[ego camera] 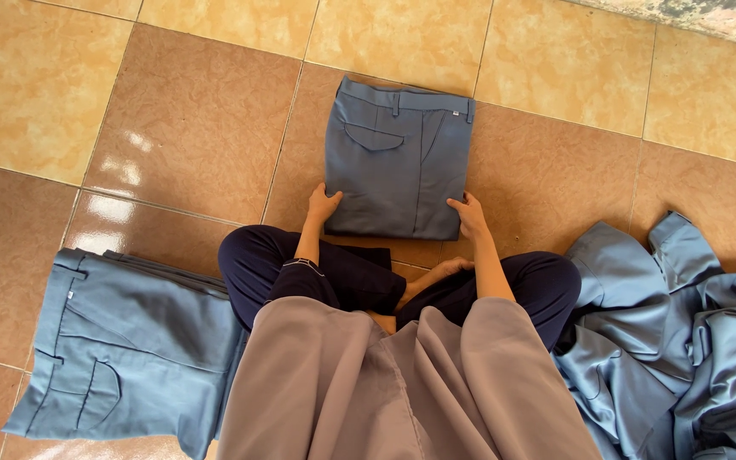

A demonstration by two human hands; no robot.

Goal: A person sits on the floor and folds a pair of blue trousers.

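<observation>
A pair of grey-blue trousers (398,162), folded into a neat rectangle, is laid flat on the tiled floor (172,128) directly ahead of the person, who is seated cross-legged. The waistband, with its belt loops, is turned away from the person, and a flapped back pocket is seen on the upper left of the fold. A very small pale tag is visible at the right end of the waistband; nothing more can be made out on it. The left hand (323,205) is placed at the near left corner of the folded trousers, fingers curled around the edge, and the right hand (470,214) is set at the near right corner in the same way, so the bottom edge is gripped lightly from both sides. Dark navy trouser legs and a long taupe garment are seen in the foreground. To the person's left, a second folded pair of trousers (129,349) in the same grey-blue is laid on the floor, well apart from the first. To the right, a loose heap of grey-blue clothing (683,341) is left unfolded. The floor is made of glossy tan and reddish-brown tiles.
</observation>
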